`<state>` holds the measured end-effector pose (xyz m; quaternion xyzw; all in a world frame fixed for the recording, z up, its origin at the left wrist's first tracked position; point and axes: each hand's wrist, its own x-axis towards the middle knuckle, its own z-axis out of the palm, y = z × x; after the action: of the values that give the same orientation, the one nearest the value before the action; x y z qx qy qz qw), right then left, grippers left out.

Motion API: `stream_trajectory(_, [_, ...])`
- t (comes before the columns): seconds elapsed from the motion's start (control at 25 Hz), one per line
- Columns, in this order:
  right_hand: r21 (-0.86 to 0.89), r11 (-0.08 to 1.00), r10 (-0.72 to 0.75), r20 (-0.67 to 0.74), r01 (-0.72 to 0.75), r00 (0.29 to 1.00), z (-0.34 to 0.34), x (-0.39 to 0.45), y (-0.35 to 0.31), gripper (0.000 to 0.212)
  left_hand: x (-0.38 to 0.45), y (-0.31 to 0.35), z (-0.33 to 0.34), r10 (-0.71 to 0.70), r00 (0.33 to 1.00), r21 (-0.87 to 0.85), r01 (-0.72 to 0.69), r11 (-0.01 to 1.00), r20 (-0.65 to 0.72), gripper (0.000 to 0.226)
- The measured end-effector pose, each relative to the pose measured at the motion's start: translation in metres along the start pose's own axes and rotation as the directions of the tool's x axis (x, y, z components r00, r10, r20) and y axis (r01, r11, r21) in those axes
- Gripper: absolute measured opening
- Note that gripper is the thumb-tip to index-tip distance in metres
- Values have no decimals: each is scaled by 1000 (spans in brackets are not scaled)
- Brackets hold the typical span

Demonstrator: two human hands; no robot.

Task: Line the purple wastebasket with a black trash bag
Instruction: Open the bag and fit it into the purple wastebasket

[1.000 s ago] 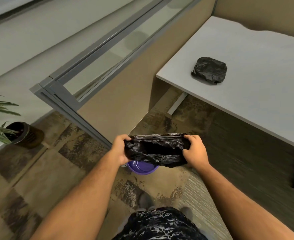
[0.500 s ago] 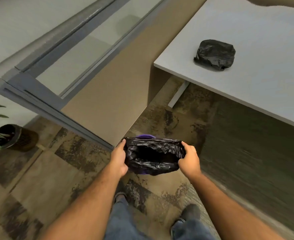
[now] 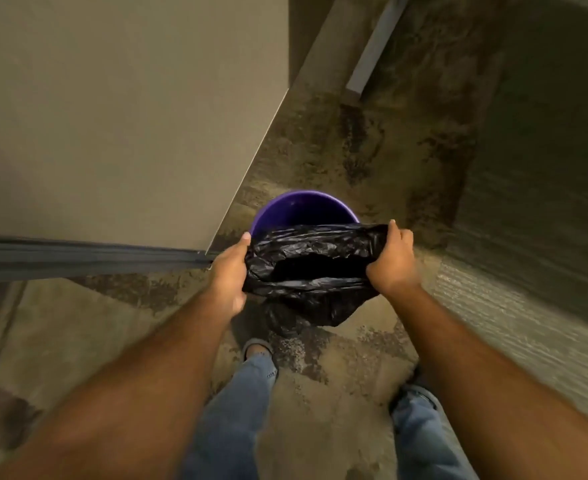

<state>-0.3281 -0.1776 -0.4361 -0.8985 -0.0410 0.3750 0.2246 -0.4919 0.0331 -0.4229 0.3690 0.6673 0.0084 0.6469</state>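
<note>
The purple wastebasket (image 3: 303,211) stands on the carpet beside a partition corner; only its far rim and inner wall show. A black trash bag (image 3: 306,271) is stretched open just above its near half, hiding the rest of the basket. My left hand (image 3: 228,271) grips the bag's left edge and my right hand (image 3: 392,261) grips its right edge. The bag's mouth gapes dark in the middle, and its bottom hangs down on the near side.
A beige partition wall (image 3: 129,116) with a grey end post (image 3: 78,258) stands close on the left. A desk leg (image 3: 372,53) rises at the top right. My feet and jeans (image 3: 251,393) are right behind the basket on patterned carpet.
The view has tilted down and closer; the desk and its folded bag have left the frame. The open bag, held by both hands, has come lower over the basket.
</note>
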Motion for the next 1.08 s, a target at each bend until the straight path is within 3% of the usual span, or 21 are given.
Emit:
stream_trajectory(0.12, [-9, 999, -45, 23, 45, 999, 28, 47, 6, 80, 56, -9, 2, -33, 996, -74, 39, 996, 89, 44])
stream_trajectory(0.24, [144, 987, -65, -28, 69, 997, 33, 73, 5, 61, 90, -10, 10, -61, 987, -203, 92, 975, 151, 55])
stream_trajectory(0.36, [200, 961, -168, -123, 191, 978, 23, 90, 0, 48, 105, 12, 30, -50, 967, -306, 128, 944, 249, 62])
stream_trajectory(0.6, [275, 891, -279, -297, 362, 913, -4, 81, -20, 60, 94, 68, 50, 79, 939, -413, 71, 908, 336, 60])
stream_trajectory(0.68, [220, 894, -303, -343, 390, 889, -2, 75, -12, 58, 96, 64, 45, 75, 948, -385, 52, 922, 308, 55])
stream_trajectory(0.76, [199, 919, -268, -314, 339, 911, 8, 72, 1, 60, 103, 49, 40, 49, 971, -341, 34, 939, 234, 51])
stream_trajectory(0.96, [81, 980, -173, -106, 182, 979, 37, 83, 23, 74, 132, -4, 28, 40, 998, -95, -45, 994, -52, 29])
stream_trajectory(1.08, [-31, 977, -210, -2, 210, 978, 49, 109, 21, 84, 162, -15, 27, 163, 973, -37, -171, 985, -163, 31])
